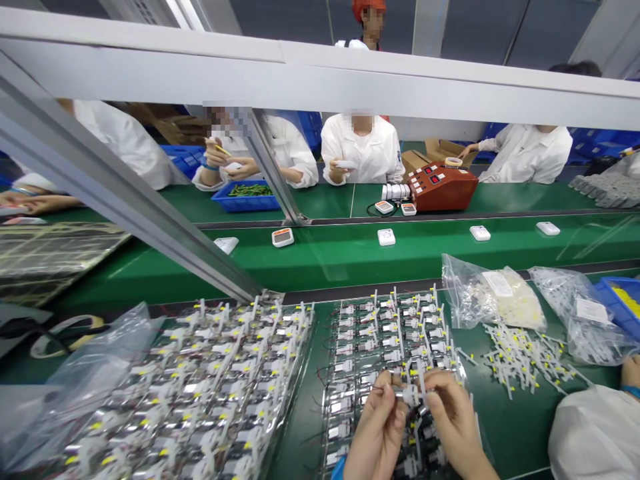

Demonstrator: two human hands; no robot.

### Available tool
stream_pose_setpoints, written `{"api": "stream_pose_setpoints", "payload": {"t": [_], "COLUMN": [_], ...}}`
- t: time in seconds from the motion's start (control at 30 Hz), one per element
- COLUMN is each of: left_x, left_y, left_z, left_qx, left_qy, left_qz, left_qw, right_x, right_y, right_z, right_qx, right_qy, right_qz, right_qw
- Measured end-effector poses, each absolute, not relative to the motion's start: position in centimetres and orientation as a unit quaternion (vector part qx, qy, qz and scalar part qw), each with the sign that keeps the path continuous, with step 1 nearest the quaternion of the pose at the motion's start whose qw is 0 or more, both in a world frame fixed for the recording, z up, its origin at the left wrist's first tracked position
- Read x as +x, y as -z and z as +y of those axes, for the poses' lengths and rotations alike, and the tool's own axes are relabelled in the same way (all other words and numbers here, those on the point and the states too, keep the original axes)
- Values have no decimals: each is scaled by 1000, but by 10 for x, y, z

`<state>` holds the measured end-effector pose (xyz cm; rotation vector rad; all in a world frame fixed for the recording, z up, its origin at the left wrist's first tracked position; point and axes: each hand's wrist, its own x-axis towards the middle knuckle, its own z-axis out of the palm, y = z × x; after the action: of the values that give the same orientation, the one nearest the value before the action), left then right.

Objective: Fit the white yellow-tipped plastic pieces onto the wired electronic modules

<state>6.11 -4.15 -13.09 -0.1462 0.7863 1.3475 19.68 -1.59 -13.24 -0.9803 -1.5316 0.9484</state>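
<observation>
Above the right-hand clear tray [327, 400], my left hand [377, 427] pinches a small motor with a white plastic gear housing [411, 395] and thin wires. My right hand [453, 417] closes on a slim white plastic stick [421, 379] that meets the housing's right side; whether the two are joined is unclear. Beneath both hands, rows of similar motors [345, 367] fill the tray, many with white sticks standing up. On the left, another tray [287, 420] holds rows of like assemblies with yellow tips.
Loose white sticks with yellow ends [520, 360] lie in a pile on the right, before plastic bags [517, 300]. A blue bin [620, 300] stands beyond. White devices [386, 237] sit on the green conveyor [335, 257]. A metal post [165, 200] slants across the left; co-workers sit opposite.
</observation>
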Motion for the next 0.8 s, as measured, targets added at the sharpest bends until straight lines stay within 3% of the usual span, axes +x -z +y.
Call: {"api": "stream_pose_setpoints", "payload": {"t": [0.1,0.53,0.8], "left_x": [63,66,58], "left_y": [131,138,137], "left_z": [-41,-37,-35], "left_qx": [-60,-68,-17], "left_qy": [-606,-597,-590], "left_qz": [359,362,395], "left_qw": [707,713,704], "right_x": [199,201,202], "right_y": [134,125,132], "right_z": [-14,-9,-12], "right_qx": [-420,-423,-475], "right_qy": [-377,-330,-360], "right_qz": [-675,-723,-711], "right_qw": [475,436,373]}}
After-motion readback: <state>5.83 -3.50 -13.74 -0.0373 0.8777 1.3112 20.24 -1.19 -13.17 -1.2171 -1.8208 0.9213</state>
